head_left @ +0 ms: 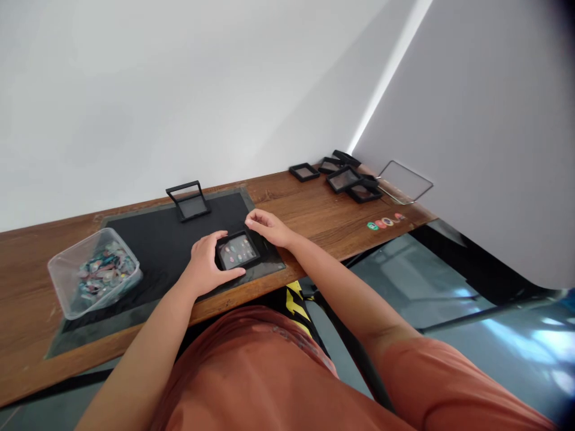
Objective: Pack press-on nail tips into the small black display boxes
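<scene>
A small black display frame (237, 249) with a clear window lies on the dark mat in front of me. Several small coloured pieces show inside its window. My left hand (206, 261) is closed around the frame's left side, thumb along the near edge and fingers at the far edge. Just past the frame's far right corner, my right hand (268, 227) is curled with thumb and fingertips together; whatever they may hold is hidden. Farther back on the mat, a second black frame (193, 206) stands opened like a hinged case.
A clear plastic tub (96, 272) of small mixed pieces sits at the left. Several black frames (345, 178) are piled at the back right, near a thin wire stand (406, 179). Round coloured stickers (381, 223) lie by the right edge. White walls border the wooden table (296, 209).
</scene>
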The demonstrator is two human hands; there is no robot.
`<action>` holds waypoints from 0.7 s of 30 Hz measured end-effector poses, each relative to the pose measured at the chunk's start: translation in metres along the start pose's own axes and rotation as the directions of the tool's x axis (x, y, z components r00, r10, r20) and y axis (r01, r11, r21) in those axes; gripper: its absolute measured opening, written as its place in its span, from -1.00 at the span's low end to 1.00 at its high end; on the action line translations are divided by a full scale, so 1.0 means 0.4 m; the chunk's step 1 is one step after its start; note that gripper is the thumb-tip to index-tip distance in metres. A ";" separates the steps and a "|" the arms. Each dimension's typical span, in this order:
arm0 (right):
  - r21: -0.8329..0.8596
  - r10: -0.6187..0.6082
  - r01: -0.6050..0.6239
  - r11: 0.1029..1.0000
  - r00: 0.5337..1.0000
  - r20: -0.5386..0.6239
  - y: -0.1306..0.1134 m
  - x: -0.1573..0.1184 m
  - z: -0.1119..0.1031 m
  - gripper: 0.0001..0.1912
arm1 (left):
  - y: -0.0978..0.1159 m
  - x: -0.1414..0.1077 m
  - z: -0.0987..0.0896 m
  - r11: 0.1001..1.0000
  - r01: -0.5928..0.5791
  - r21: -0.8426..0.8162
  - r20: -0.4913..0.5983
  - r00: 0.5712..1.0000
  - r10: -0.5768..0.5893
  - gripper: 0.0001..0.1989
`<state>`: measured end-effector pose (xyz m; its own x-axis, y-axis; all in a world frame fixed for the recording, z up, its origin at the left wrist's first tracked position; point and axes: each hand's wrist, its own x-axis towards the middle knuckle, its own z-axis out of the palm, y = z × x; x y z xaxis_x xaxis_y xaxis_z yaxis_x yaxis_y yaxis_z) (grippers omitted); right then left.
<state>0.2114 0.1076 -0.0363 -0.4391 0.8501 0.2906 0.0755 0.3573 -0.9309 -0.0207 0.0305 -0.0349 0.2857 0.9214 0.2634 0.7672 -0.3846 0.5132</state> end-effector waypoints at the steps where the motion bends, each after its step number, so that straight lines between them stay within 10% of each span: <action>1: -0.001 -0.003 0.003 1.000 1.000 -0.004 -0.001 0.000 0.000 -0.50 | 0.002 -0.001 0.001 1.000 0.013 0.010 -0.037 0.999 -0.013 -0.13; 9: -0.051 -0.009 0.007 0.999 1.000 -0.030 0.016 -0.001 0.000 -0.53 | -0.008 0.007 0.001 0.986 0.137 -0.093 -0.347 0.924 -0.161 -0.17; 21: -0.108 -0.016 0.026 0.994 0.996 0.093 0.013 -0.015 -0.003 -0.32 | -0.024 -0.003 0.012 0.961 0.093 -0.262 -0.269 0.949 -0.166 -0.18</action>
<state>0.2154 0.1046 -0.0427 -0.5216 0.8046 0.2837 0.1602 0.4190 -0.8937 -0.0257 0.0333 -0.0441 -0.0105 0.9230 0.3845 0.6132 -0.2978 0.7316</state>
